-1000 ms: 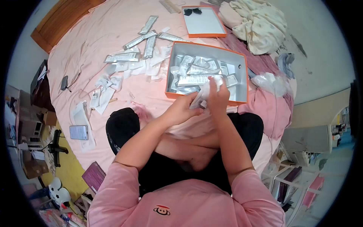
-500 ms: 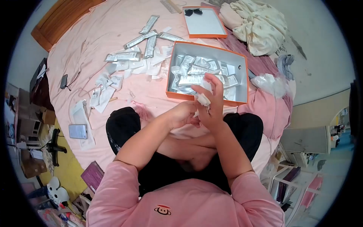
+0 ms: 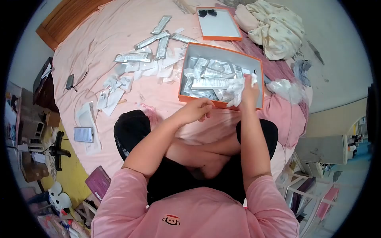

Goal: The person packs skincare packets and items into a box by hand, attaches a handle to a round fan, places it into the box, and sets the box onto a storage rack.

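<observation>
My right hand [image 3: 249, 95] is closed on a crumpled white tissue [image 3: 234, 93], soft and loosely bunched, at the right side of an orange-rimmed box [image 3: 222, 47]. The tissue hangs over the box's contents and its front edge. Inside the box lie several silver foil packets [image 3: 214, 83], some covered by the tissue and hand. My left hand [image 3: 196, 111] hovers just before the box's front left edge. Its fingers are curled inward, and nothing shows between them.
More silver packets [image 3: 133, 57] lie among white paper scraps [image 3: 158, 67] on the pink bedsheet [image 3: 91, 43]. The box lid [image 3: 220, 27] holds a black bow [image 3: 207, 13]. A phone [image 3: 83, 135] lies left; a clear plastic bag [image 3: 287, 91] and patterned cloth [image 3: 274, 29] lie right.
My hands have moved apart. The right hand has carried the white tissue right and forward over the box, while the left hand stays near the box's front edge, slightly higher.
</observation>
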The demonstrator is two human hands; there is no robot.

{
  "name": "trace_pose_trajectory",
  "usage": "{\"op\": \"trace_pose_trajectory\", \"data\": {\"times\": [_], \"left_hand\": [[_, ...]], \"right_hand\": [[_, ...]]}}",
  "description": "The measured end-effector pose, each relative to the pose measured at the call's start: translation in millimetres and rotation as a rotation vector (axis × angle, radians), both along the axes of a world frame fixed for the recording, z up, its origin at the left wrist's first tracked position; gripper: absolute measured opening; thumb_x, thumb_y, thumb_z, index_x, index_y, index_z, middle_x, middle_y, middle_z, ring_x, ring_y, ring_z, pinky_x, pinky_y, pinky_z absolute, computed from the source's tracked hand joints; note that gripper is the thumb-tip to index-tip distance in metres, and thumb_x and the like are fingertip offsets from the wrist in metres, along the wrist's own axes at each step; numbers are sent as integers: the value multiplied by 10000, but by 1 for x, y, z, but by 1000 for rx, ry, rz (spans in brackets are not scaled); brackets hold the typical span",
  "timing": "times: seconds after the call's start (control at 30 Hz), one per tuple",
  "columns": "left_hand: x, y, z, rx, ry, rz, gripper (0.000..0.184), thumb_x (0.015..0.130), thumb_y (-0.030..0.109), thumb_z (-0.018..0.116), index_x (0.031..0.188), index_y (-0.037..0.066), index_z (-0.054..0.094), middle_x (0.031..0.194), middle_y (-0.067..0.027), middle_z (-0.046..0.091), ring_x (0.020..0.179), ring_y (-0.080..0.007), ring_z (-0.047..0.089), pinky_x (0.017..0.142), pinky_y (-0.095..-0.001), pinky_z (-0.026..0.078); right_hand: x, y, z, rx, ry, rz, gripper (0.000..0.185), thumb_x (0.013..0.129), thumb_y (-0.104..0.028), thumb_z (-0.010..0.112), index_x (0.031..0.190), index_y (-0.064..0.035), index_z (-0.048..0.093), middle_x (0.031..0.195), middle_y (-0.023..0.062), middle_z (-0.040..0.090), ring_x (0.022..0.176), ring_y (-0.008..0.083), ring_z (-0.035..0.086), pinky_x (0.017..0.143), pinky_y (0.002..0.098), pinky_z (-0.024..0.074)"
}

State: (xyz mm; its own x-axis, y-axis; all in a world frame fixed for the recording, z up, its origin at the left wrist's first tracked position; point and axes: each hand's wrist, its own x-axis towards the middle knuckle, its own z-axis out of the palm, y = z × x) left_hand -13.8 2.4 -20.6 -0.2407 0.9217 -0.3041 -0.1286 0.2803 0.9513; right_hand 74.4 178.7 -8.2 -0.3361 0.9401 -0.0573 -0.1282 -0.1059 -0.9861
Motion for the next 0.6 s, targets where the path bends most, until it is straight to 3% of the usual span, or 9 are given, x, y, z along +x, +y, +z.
{"op": "trace_pose_trajectory", "data": {"times": [0.07,0.17,0.23,0.3,0.37,0.43,0.5,0.57,0.6], "left_hand": [[-7,-4,-1,6,101,31,261,847,242,514,1007,36,528,745,-60,563,647,-125,523,592,-273,452],[-35,-13,3,6,661,157,312,811,261,565,1034,46,528,769,-109,586,651,-179,556,618,-305,465],[-61,-21,3,-150,834,574,298,779,234,575,1031,80,538,975,-158,573,900,-324,549,752,-398,441],[-99,-36,-17,-411,1189,785,341,787,268,562,1088,112,525,1188,-197,445,1067,-335,454,832,-415,407],[-113,-38,-39,-770,1119,992,407,789,260,561,1154,93,495,1260,-200,341,1126,-357,389,883,-444,380],[-141,-36,-117,-872,638,1290,446,786,234,566,1186,63,467,1255,-191,345,1150,-356,368,909,-460,359],[-139,-30,-116,-1027,523,1068,475,782,203,566,1210,41,439,1267,-191,334,1151,-368,372,918,-464,357],[-110,-37,-51,-1197,767,345,493,778,166,560,1227,27,412,1297,-200,308,1130,-393,399,911,-457,373],[-120,-39,-70,-1126,708,462,490,774,152,560,1222,19,413,1284,-196,339,1086,-375,440,879,-437,397]], "right_hand": [[2,24,-22,-20,100,-39,302,888,-239,493,1029,23,543,954,98,575,841,158,534,732,279,419],[9,24,-23,92,-27,-177,308,907,-226,449,1056,32,526,1003,114,554,868,161,527,754,282,417],[17,21,-29,147,-48,-206,313,910,-218,438,1065,41,521,1002,115,557,868,161,529,756,278,416],[23,12,-32,120,-2,-150,322,915,-217,423,1063,51,522,1003,122,559,876,162,529,763,269,412],[27,10,-38,159,-32,-161,327,917,-225,417,1059,49,526,1000,120,560,888,161,526,775,269,406],[29,6,-35,181,-61,-151,334,920,-233,410,1062,46,526,1007,117,556,906,160,521,796,270,396],[32,6,-32,180,-62,-142,340,922,-240,405,1064,44,527,1015,116,553,921,161,515,814,272,387],[38,7,-34,146,-39,-124,345,923,-247,401,1065,40,529,1025,115,549,934,162,508,830,274,378],[41,6,-34,138,-35,-111,346,924,-250,399,1066,38,525,1022,111,549,930,167,508,830,275,379]]}}
